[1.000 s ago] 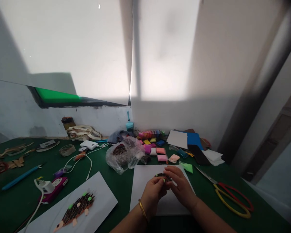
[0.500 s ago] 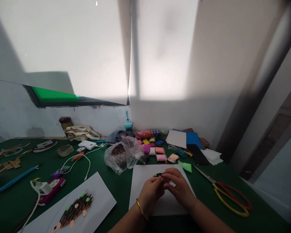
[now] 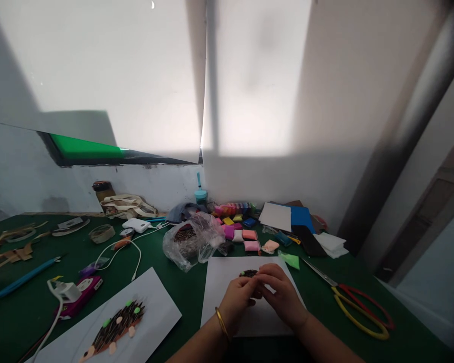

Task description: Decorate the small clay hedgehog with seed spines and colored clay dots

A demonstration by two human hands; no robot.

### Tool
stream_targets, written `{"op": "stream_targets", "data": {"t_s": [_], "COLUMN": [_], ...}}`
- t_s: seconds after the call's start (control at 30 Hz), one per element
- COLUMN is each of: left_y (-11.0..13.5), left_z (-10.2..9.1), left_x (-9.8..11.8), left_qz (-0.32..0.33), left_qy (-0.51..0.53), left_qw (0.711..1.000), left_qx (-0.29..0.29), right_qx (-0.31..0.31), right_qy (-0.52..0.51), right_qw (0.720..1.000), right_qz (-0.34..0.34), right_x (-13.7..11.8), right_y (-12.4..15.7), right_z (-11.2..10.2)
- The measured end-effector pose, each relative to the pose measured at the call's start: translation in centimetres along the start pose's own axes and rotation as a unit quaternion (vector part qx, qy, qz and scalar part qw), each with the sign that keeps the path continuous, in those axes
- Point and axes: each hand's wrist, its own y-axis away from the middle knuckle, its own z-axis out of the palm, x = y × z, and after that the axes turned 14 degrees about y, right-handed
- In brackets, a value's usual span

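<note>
My left hand (image 3: 237, 298), with a gold bangle (image 3: 222, 322) on its wrist, meets my right hand (image 3: 282, 295) over a white sheet (image 3: 219, 282). The fingertips of both hands are pinched together; whatever lies between them is too small or hidden to name. Just beyond my left fingers shows part of a dark, spiky shape (image 3: 247, 273) with a green spot, lying on the sheet and mostly covered by my hands. To the left, another white sheet (image 3: 157, 297) bears a hedgehog picture (image 3: 117, 325) with dark spines, green and peach dots and peach feet.
Clay packets (image 3: 251, 245) and a plastic bag (image 3: 192, 242) of dark sticks lie behind the sheet. Scissors (image 3: 336, 286) rest at right, with a green packet (image 3: 289, 260) near the sheet's corner. At left are a purple power strip (image 3: 81, 297), white cable and blue pen (image 3: 28, 277).
My hands have drawn closer, fingertips now meeting slightly right of and nearer me than the spiky shape, more of which now shows.
</note>
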Motion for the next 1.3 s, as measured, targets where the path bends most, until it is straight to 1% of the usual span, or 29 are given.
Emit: {"op": "stream_targets", "data": {"t_s": [0.07, 0.1, 0.17, 0.23, 0.27, 0.37, 0.47, 0.53, 0.63, 0.8, 0.93, 1.03, 1.3], "left_y": [-0.5, -0.8, -1.7, -2.6, -2.9, -3.7, -3.8, -3.8, -3.8, -4.2, -4.4, -4.5, -4.4], "left_z": [-0.4, -0.8, -2.1, -3.6, -4.3, -6.0, -6.6, -6.6, -6.6, -6.8, -6.9, -6.9, -6.8], "left_x": [0.6, 0.9, 1.5, 1.7, 1.7, 1.4, 0.9, 0.7, 0.5, 0.2, 0.1, 0.0, 0.0], "left_qz": [0.052, 0.084, 0.149, 0.193, 0.209, 0.212, 0.217, 0.221, 0.219, 0.229, 0.231, 0.233, 0.234], "left_qy": [-0.036, -0.046, -0.058, -0.077, -0.080, -0.074, -0.071, -0.074, -0.073, -0.072, -0.070, -0.074, -0.070], "left_qw": [0.998, 0.995, 0.983, 0.969, 0.963, 0.954, 0.955, 0.956, 0.957, 0.956, 0.954, 0.954, 0.954], "left_qx": [0.010, 0.028, 0.085, 0.131, 0.153, 0.199, 0.192, 0.178, 0.178, 0.170, 0.176, 0.175, 0.177], "right_qx": [0.008, 0.011, 0.011, -0.006, -0.017, -0.059, -0.099, -0.116, -0.130, -0.146, -0.139, -0.129, -0.138], "right_qy": [0.000, 0.002, 0.014, 0.025, 0.028, 0.023, 0.022, 0.026, 0.037, 0.063, 0.076, 0.088, 0.094], "right_qw": [0.999, 0.998, 0.991, 0.983, 0.981, 0.973, 0.971, 0.974, 0.977, 0.973, 0.977, 0.978, 0.976], "right_qz": [0.038, 0.069, 0.135, 0.180, 0.193, 0.221, 0.218, 0.193, 0.163, 0.168, 0.141, 0.141, 0.143], "right_x": [0.8, 1.4, 2.5, 3.5, 3.9, 4.3, 4.1, 4.0, 3.8, 3.4, 3.0, 3.0, 3.2], "right_y": [0.0, 0.0, 0.1, 0.2, 0.3, 0.5, 0.5, 0.4, 0.2, 0.0, -0.2, -0.2, -0.2], "right_z": [0.0, 0.0, 0.0, 0.3, 0.5, 1.2, 1.7, 1.9, 1.9, 1.7, 1.8, 2.0, 2.3]}}
